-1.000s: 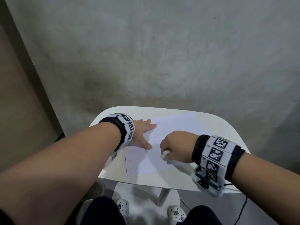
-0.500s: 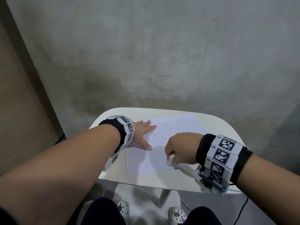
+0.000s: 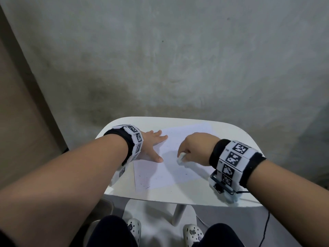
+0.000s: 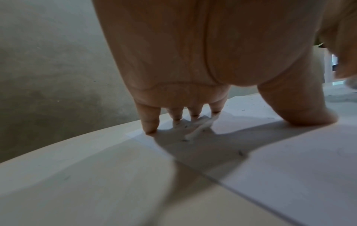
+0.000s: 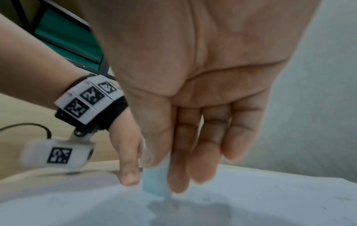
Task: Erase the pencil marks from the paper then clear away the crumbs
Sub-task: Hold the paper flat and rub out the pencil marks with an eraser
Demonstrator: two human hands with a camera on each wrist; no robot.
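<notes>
The left hand (image 3: 151,145) stays spread flat, pinning the paper (image 3: 165,175) on the stool (image 3: 231,136). The right hand (image 3: 194,148), pinching the eraser (image 3: 181,157), has swung back toward the sheet's middle: rubbing continues. Crumbs (image 4: 240,152) remain scattered.

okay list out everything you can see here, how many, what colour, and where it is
table: one, white, rounded, by the grey wall
paper: one sheet, white, flat on the table
eraser: one, pale, in the right grip, tip on the paper
crumbs: several, dark, scattered on the paper
shoes: two, white, under the table
wrist bands: two, black and white, one per wrist
left hand: spread, pressing the paper
right hand: pinching the eraser
</notes>
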